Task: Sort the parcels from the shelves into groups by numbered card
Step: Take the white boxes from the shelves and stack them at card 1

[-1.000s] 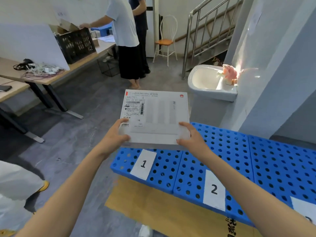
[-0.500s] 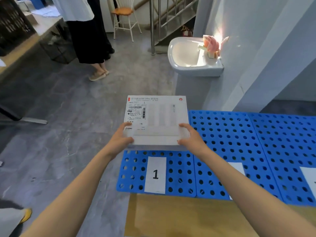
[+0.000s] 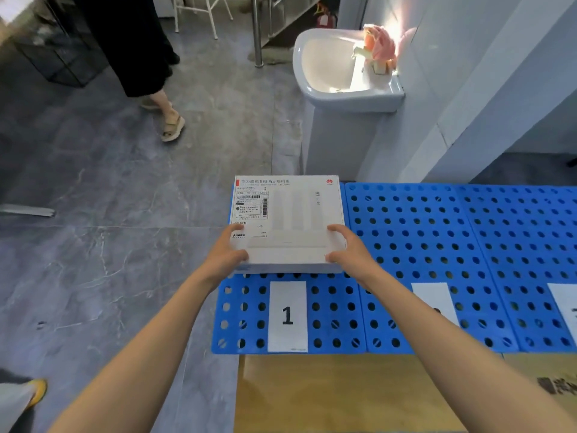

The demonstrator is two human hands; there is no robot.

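A flat white parcel box (image 3: 290, 214) with a shipping label lies level over the leftmost blue perforated panel (image 3: 337, 310), just beyond the card marked 1 (image 3: 287, 317). My left hand (image 3: 226, 254) grips its near left corner and my right hand (image 3: 346, 246) grips its near right corner. Whether the box rests on the panel or hovers just above it cannot be told. A second card (image 3: 434, 300) is half hidden by my right forearm. A third card (image 3: 566, 303) shows at the right edge.
More blue panels (image 3: 468, 232) stretch to the right. Cardboard (image 3: 343, 395) lies in front of them. A white washbasin (image 3: 337, 70) with a pink cloth stands behind. A person's legs (image 3: 150, 73) stand on the grey floor at the back left.
The box has gone down and forward, from chest height to the panel behind card 1. My view has tilted downward. Both hands keep their hold on the near corners.
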